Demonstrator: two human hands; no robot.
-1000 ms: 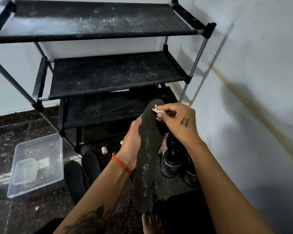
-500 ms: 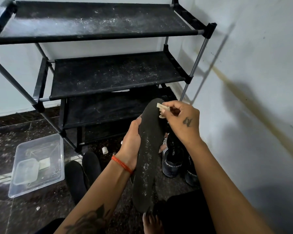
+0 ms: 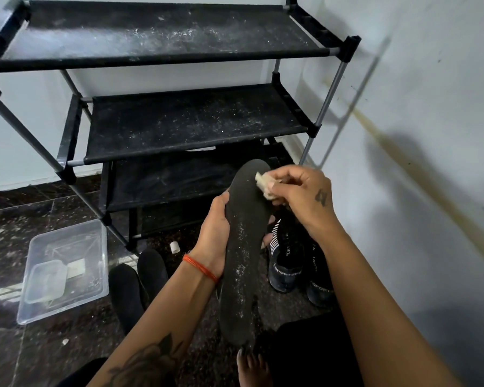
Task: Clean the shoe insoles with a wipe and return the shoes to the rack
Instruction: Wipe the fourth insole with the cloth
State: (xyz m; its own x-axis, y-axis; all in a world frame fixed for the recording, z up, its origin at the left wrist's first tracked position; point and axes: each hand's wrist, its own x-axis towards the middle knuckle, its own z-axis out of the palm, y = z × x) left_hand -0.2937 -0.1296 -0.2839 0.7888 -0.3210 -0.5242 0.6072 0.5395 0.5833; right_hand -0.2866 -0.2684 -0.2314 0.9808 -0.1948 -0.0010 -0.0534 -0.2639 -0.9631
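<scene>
Head view: right-hand fingers [image 3: 284,174] pinching wipe [image 3: 264,185].

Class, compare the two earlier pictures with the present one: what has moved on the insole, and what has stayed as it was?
The right hand, pinching the wipe, shifted only slightly at the insole's far end; the wipe stays against that tip. The left hand still grips the insole's middle. Shoes, rack and plastic tub are unmoved.
</scene>
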